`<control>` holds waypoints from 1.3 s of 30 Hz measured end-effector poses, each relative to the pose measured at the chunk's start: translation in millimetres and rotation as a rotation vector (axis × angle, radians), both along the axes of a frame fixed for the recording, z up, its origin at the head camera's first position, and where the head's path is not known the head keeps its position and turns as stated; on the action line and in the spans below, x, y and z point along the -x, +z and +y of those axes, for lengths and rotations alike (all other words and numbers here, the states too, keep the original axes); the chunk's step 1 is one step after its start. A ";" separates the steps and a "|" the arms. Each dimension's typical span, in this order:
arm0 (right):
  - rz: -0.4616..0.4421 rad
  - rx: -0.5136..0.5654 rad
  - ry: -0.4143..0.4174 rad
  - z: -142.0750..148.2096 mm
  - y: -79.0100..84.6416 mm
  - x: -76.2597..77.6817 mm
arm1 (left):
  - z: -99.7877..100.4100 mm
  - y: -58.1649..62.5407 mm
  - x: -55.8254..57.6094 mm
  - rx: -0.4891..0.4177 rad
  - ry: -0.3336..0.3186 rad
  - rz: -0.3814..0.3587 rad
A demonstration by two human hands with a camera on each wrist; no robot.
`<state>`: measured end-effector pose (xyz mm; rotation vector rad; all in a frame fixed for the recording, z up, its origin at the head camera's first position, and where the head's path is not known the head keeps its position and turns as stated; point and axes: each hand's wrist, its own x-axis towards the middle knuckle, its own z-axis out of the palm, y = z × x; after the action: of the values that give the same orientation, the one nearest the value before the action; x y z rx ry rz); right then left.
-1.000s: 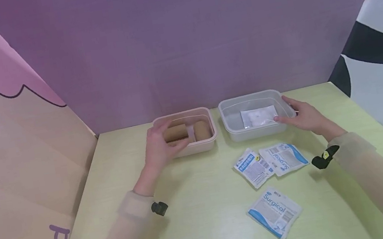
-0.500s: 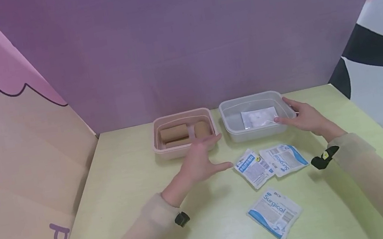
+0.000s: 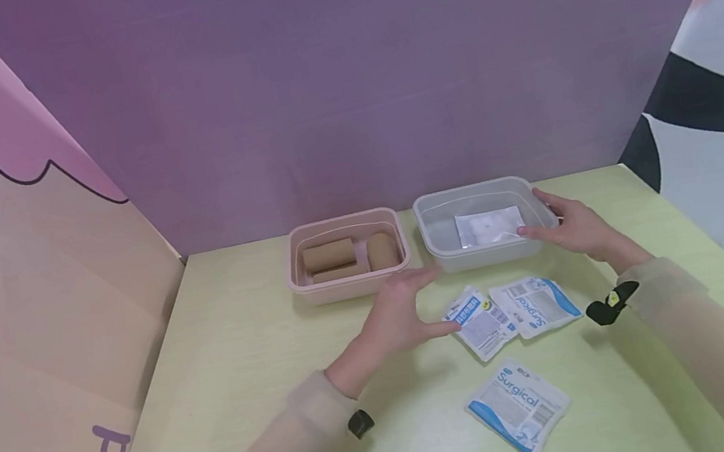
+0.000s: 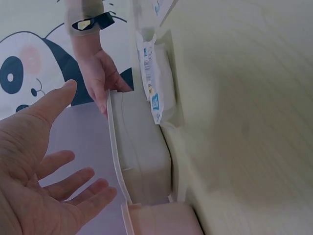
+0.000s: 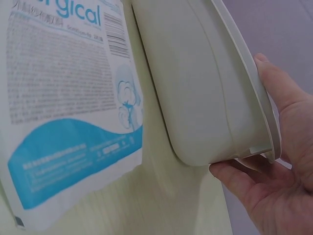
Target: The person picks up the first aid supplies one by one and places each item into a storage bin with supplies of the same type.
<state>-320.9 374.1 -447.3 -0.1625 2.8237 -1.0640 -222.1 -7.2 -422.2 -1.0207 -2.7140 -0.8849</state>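
Left hand [image 3: 396,319], fingers spread and empty, has shifted from the pink box [image 3: 344,290] towards the packets [image 3: 485,330] right of centre, seemingly bringing them within reach; right hand [image 3: 579,229] grips the clear box [image 3: 491,256].

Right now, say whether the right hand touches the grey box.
Touching: the right wrist view shows the right hand gripping the grey box by its rim.
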 end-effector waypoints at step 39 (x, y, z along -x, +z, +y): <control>-0.001 -0.014 -0.022 -2.2 0.6 -3.2 | 53.7 -43.4 5.4 0.237 0.015 -0.131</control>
<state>-317.7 371.9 -446.6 -0.1300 2.8371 -1.0485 -227.6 46.6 -465.5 -1.0123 -2.9895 -0.6601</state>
